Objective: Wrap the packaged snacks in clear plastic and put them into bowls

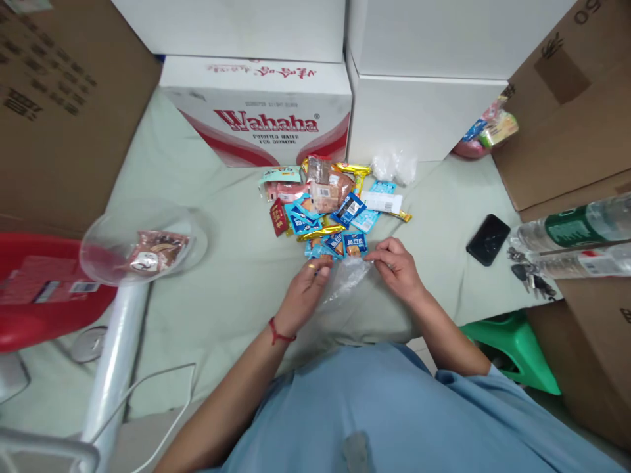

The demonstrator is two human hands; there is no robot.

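Observation:
A clear plastic bag lies between my two hands, close to the front of the table. My left hand pinches the left side of its upper edge, and my right hand pinches the right side between thumb and fingers. Just beyond the bag are blue snack packets; whether any sit inside its mouth is hard to make out. Behind them spreads a pile of mixed snack packets, among them a gold-wrapped stick, a dark red packet and a pink-brown packet.
Behind the pile stand a Wahaha water carton and white boxes. Left is a clear bowl holding a brown packet, near a red basin. Right are a black phone, keys, bottles and a green stool.

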